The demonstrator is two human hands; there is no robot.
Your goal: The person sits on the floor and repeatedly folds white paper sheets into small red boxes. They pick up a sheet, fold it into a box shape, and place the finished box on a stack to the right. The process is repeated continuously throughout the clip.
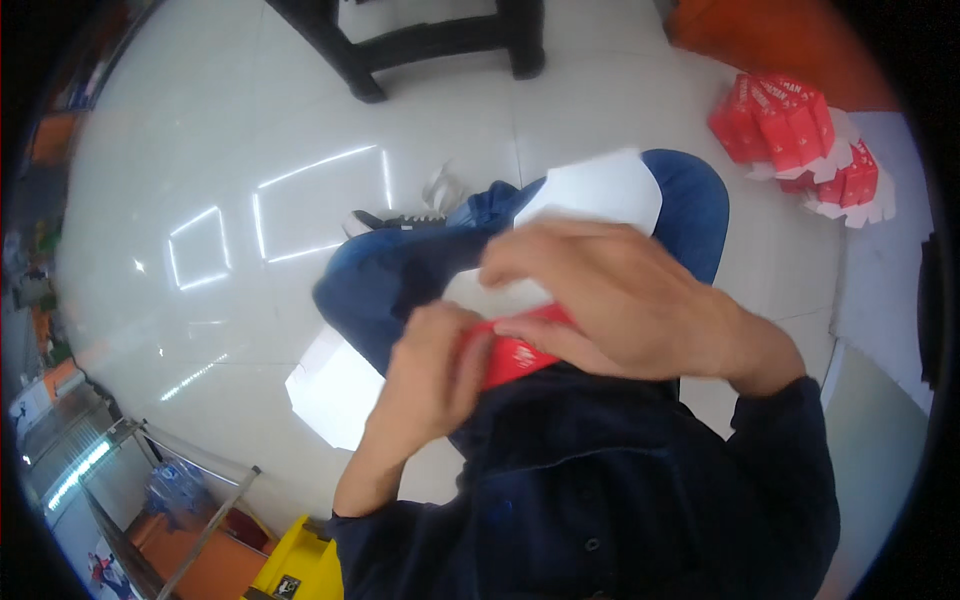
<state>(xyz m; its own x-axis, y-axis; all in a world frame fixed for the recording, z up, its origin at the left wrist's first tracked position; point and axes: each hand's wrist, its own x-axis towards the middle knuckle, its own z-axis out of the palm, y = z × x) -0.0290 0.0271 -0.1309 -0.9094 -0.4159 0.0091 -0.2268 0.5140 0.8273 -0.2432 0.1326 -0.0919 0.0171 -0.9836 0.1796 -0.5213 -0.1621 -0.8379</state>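
Over my lap, a red card box (513, 358) with white print is held between my two hands, with a pale inner panel showing on its far side. My left hand (430, 365) grips its left end, fingers closed around the edge. Across the far side arches my right hand (620, 300), its thumb pressed on the red face; its fingers are a little blurred. Just beyond the right hand, a white card sheet (600, 185) lies over my legs. To the left of my leg, another white card piece (335, 392) rests by the knee.
Folded red boxes (775, 120) are piled on the floor at the far right, beside an orange surface (790, 45). A black stool frame (430, 45) stands ahead. At lower left are a yellow container (295, 565) and a metal-framed rack (195, 480). A crumpled scrap (442, 187) lies near my shoe.
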